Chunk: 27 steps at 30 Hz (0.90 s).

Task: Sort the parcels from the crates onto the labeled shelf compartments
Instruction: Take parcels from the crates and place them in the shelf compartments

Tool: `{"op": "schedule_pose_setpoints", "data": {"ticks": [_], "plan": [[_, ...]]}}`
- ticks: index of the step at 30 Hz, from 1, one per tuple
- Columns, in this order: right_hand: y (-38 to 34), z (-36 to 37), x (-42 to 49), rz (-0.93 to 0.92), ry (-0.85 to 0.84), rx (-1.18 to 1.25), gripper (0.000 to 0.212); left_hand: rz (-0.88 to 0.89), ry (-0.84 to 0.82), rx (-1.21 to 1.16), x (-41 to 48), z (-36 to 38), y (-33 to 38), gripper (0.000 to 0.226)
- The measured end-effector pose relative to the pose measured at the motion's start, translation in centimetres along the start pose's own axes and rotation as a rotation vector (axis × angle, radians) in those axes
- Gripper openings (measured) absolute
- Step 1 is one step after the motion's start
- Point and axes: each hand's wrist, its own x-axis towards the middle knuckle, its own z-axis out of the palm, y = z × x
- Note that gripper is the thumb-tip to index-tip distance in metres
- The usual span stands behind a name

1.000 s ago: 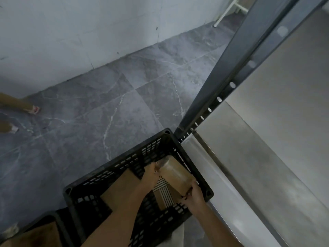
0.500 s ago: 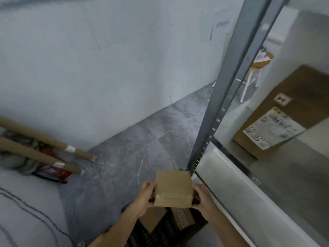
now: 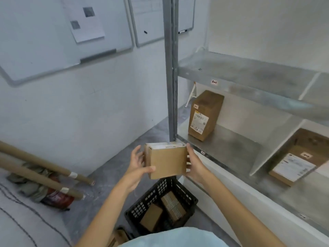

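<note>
Parcel [image 3: 167, 163] higher above the crate [image 3: 153, 194] than before, in the grip of left hand [image 3: 137, 166] and right hand [image 3: 195, 164].

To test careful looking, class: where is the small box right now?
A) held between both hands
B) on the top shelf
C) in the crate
A: the left hand and right hand grip the box by its sides, above the crate.

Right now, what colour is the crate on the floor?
The crate is black, with holed walls; head view.
</note>
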Motion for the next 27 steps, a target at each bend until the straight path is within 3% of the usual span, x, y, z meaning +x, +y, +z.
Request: {"op": "schedule_pose_setpoints", "data": {"ticks": [2,6,10,13,16,18,22,27], "plan": [[0.2,-2.8,-2.7,-0.07,0.026,0.057,0.051,0.086,-0.13,0.095,-2.0,2.5,0.1,0.101],[1.8,-8.6,-8.9,-0.264,0.127,0.153,0.04,0.143,-0.323,0.091,-5.7,9.2,0.8,0.093],[4.1,-14.9,-14.6,-0.452,0.22,0.255,0.023,0.021,-0.385,-0.093,-8.5,16.4,1.4,0.1],[5.6,-18.9,-18.4,-0.605,0.272,0.221,0.017,-0.082,-0.431,-0.119,-11.1,20.8,0.3,0.093],[6.2,-21.6,-22.5,-0.77,0.319,0.149,0.019,-0.092,-0.542,-0.133,-14.3,24.2,-1.2,0.104],[6.4,-23.0,-25.0,-0.842,0.34,0.118,0.022,-0.041,-0.527,-0.142,-16.2,26.2,-1.7,0.099],[7.3,-24.9,-28.1,-0.881,0.401,0.121,0.041,0.045,-0.45,-0.179,-18.9,30.0,-2.8,0.092],[9.6,-27.0,-29.8,-0.73,0.385,0.274,0.064,0.077,-0.449,-0.213,-21.7,34.5,-3.9,0.074]]}}
